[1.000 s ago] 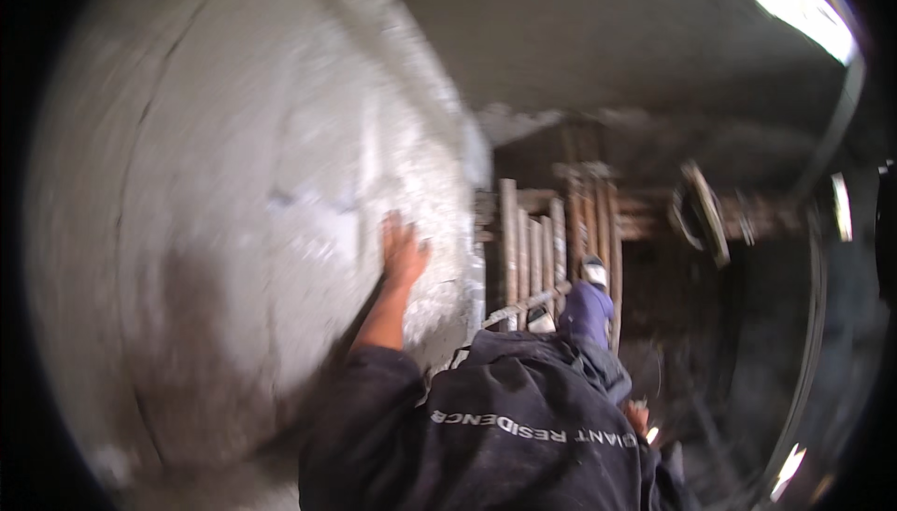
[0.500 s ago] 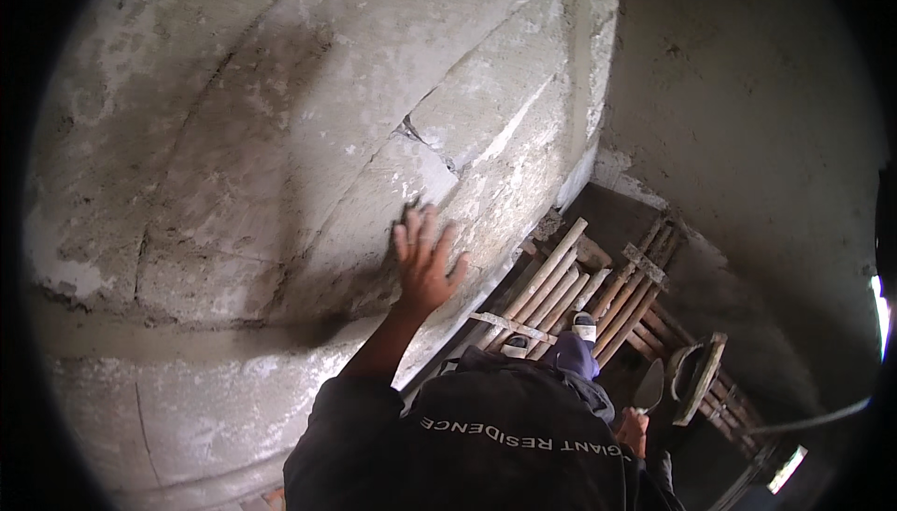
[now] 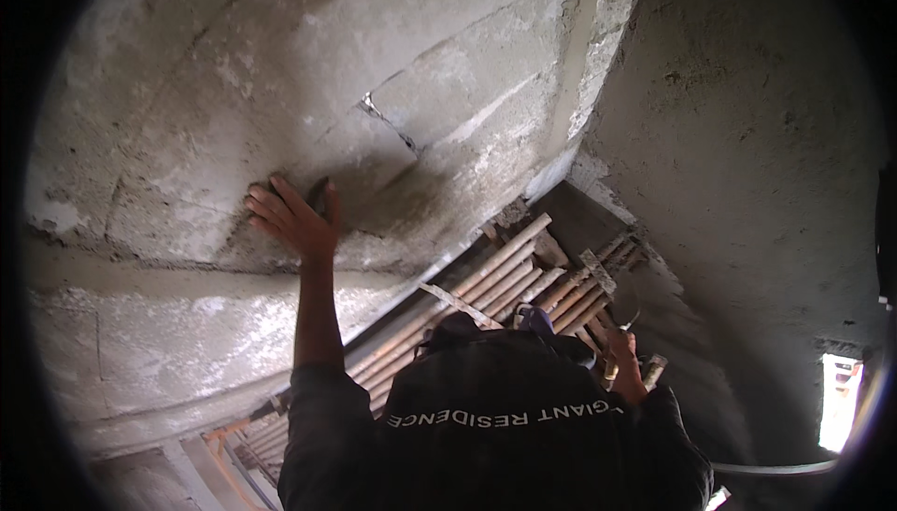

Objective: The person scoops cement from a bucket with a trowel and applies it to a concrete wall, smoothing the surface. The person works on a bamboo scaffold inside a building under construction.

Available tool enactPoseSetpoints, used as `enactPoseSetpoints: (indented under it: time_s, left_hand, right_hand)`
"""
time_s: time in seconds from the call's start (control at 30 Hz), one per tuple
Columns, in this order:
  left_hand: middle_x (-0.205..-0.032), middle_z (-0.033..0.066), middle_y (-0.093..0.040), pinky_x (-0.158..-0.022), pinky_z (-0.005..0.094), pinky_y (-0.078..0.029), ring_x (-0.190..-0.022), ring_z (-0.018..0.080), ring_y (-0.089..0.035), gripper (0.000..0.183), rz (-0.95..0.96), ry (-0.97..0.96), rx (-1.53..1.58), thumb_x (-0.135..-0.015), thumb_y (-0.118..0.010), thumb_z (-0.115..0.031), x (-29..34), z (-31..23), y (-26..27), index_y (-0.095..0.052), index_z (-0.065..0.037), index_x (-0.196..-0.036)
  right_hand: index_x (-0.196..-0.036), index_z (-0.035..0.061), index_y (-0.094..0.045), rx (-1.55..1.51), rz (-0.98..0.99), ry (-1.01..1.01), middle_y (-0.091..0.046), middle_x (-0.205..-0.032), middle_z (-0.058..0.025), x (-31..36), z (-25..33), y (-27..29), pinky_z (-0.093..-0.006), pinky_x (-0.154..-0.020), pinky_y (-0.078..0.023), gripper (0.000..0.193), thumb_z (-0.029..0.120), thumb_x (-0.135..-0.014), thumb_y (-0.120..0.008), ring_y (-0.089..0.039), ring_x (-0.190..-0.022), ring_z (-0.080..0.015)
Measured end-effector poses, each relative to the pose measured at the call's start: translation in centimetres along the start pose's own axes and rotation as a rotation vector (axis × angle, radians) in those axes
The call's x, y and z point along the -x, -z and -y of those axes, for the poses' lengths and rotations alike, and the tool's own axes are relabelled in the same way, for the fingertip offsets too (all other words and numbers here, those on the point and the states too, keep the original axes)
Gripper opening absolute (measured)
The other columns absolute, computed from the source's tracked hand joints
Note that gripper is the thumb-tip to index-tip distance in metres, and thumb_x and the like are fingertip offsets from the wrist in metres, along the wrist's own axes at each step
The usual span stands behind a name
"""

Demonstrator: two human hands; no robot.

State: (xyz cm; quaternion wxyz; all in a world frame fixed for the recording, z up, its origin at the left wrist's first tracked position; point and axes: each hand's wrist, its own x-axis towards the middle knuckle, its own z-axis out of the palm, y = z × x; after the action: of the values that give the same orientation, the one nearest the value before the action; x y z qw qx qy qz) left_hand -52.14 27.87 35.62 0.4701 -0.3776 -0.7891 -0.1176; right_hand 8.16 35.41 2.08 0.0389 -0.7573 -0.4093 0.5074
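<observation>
My left hand (image 3: 297, 219) is raised against a rough, grey block wall (image 3: 486, 72), fingers spread and pointing up. To the right of it, an open, broken joint (image 3: 388, 120) runs between two blocks. Low on the right, my right hand (image 3: 626, 359) is closed around a trowel (image 3: 629, 325). Its blade shows only as a thin, faint shape beyond the fingers, and the handle is mostly hidden by the hand.
Below me lies a platform of round poles (image 3: 491, 277), tied with a pale crosspiece (image 3: 460, 305). A grey side wall (image 3: 747, 137) meets the block wall at a corner. A bright opening (image 3: 839, 401) and a pale hose or cable (image 3: 780, 468) are at the lower right.
My left hand has moved left across the wall, and the view has shifted. My right hand has come up, and the trowel blade has turned nearly edge-on. A wooden-edged object beside it is out of sight.
</observation>
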Motion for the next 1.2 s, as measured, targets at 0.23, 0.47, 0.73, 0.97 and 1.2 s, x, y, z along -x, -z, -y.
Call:
enactPoseSetpoints:
  time_s: [0.23, 0.47, 0.73, 0.97, 1.2]
  left_hand:
    - [-0.132, 0.0318, -0.030, -0.091, 0.0672, -0.022, -0.122, 0.0522, -0.027, 0.086, -0.056, -0.008, -0.078, -0.078, -0.046, -0.067, 0.6, 0.1, -1.8, -0.037, 0.001, -0.129]
    - [-0.131, 0.0339, -0.028, -0.092, 0.0677, -0.017, -0.121, 0.0522, -0.025, 0.090, 0.022, -0.026, -0.070, -0.076, -0.050, -0.066, 0.0, 0.1, -0.3, -0.033, 0.003, -0.131]
    - [-0.142, 0.0264, -0.015, -0.102, 0.0608, -0.014, -0.132, 0.0400, -0.015, 0.087, 0.337, 0.046, 0.116, -0.076, -0.062, -0.048, -1.3, -0.1, 2.5, -0.019, -0.006, -0.139]
    - [-0.144, 0.0247, -0.014, -0.107, 0.0526, -0.013, -0.134, 0.0393, -0.013, 0.091, 0.255, -0.074, 0.216, -0.072, -0.066, -0.043, -0.7, 3.3, 9.3, -0.018, -0.005, -0.140]
    - [-0.143, 0.0318, -0.009, -0.101, 0.0644, -0.006, -0.134, 0.0453, -0.003, 0.101, 0.060, 0.368, -0.081, -0.077, -0.051, -0.062, 3.4, 14.5, 12.3, -0.011, 0.008, -0.138]
  right_hand:
    - [-0.065, 0.0037, -0.057, 0.355, 0.270, 0.030, -0.058, -0.059, -0.0072, -0.8, 1.4, 2.5, -0.0375, -0.052, -0.046, 0.032, 0.033, -0.077, -0.057, -0.058, -0.055, -0.0197]
    - [-0.071, 0.0047, -0.051, 0.366, 0.240, -0.146, -0.048, -0.052, -0.0074, 3.6, 10.7, 2.3, -0.0361, -0.039, -0.041, 0.021, 0.022, -0.078, -0.060, -0.050, -0.042, -0.0206]
    - [-0.066, 0.0054, -0.053, 0.432, 0.239, -0.006, -0.050, -0.053, -0.0056, 0.8, 13.6, 0.2, -0.0354, -0.046, -0.042, 0.025, 0.025, -0.079, -0.061, -0.049, -0.045, -0.0172]
    - [-0.067, 0.0075, -0.055, 0.516, 0.235, 0.047, -0.049, -0.053, -0.0039, 1.9, 16.1, -2.9, -0.0350, -0.047, -0.044, 0.022, 0.026, -0.077, -0.064, -0.049, -0.044, -0.0180]
    - [-0.066, 0.0045, -0.053, 0.679, 0.268, 0.118, -0.046, -0.050, -0.0063, 7.2, 16.7, -5.2, -0.0345, -0.037, -0.042, 0.024, 0.024, -0.076, -0.063, -0.048, -0.039, -0.0205]
